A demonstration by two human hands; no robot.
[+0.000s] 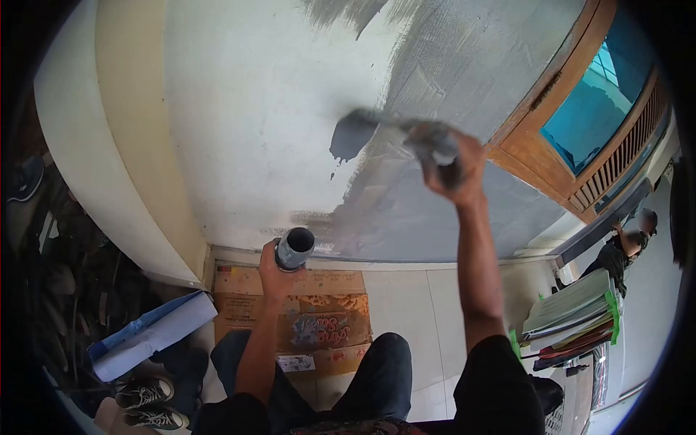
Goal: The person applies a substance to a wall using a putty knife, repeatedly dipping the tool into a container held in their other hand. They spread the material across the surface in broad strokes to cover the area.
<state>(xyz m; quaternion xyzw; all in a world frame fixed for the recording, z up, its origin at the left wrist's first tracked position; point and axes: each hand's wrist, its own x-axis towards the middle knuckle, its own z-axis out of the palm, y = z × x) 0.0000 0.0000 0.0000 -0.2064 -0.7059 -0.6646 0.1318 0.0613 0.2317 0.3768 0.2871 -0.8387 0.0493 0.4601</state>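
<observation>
My right hand (467, 170) is raised at the wall, its fingers wrapped round the handle of a paintbrush (429, 141). The brush is smeared by motion, its bristle end over a wet dark grey patch (351, 140) with drips below. Around that patch the wall (268, 116) is whitish on the left and coated in streaky grey on the right. Lower down, my left hand (271, 274) grips a grey-smeared cup (295, 248) with a dark inside, its mouth tilted toward the wall.
Paint-spotted cardboard (254, 308) covers the floor tiles at the wall's foot. A wooden window frame (533, 138) borders the grey area. Left lie a rolled sheet (156, 337) and sneakers (148, 394). Right are a rack of hanging cloths (573, 312) and another person (627, 250).
</observation>
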